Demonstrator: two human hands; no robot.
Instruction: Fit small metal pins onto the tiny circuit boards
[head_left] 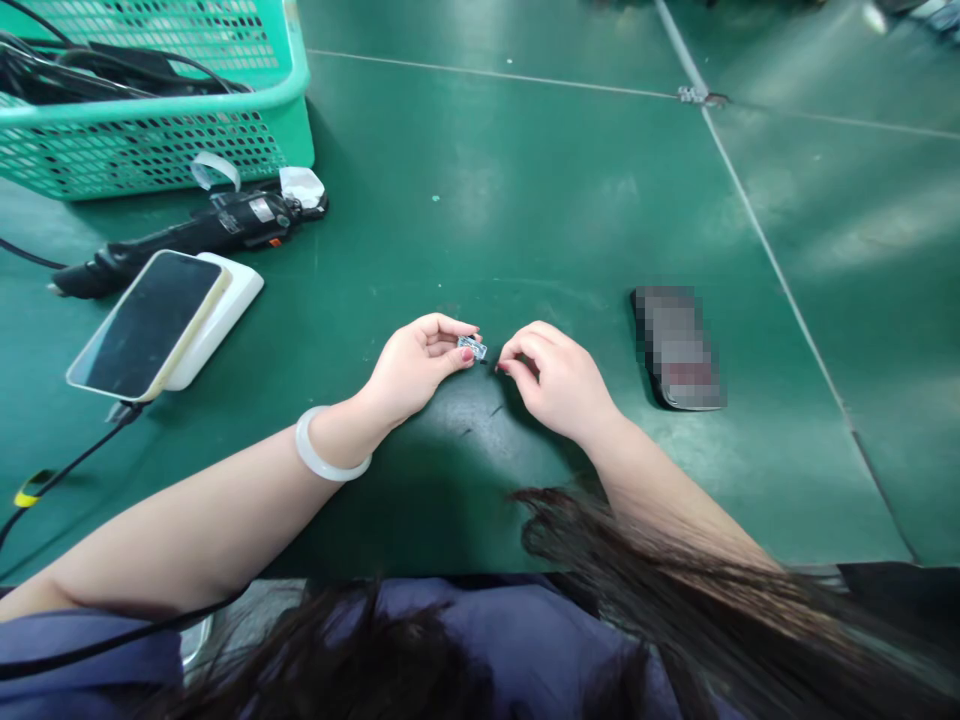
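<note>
Between the thumb and fingers of my left hand (420,362) is a small circuit board (472,349), pale blue-grey with fine markings. A small dark part shows at the board's lower right corner. Just to the right, my right hand (556,375) is closed in a pinch, its thumb and index fingertips together and a small gap away from the board. Whatever those fingertips hold, if anything, is too small to make out. Both hands hover low over the green tabletop (450,240). A white bangle (330,450) circles my left wrist.
A green basket (292,130) of black cables stands at the back left. In front of it lie a black handheld tool (225,222) and a phone (154,320) resting on a white block (217,325), with a cable attached. A dark, blurred-out device (675,350) lies to the right.
</note>
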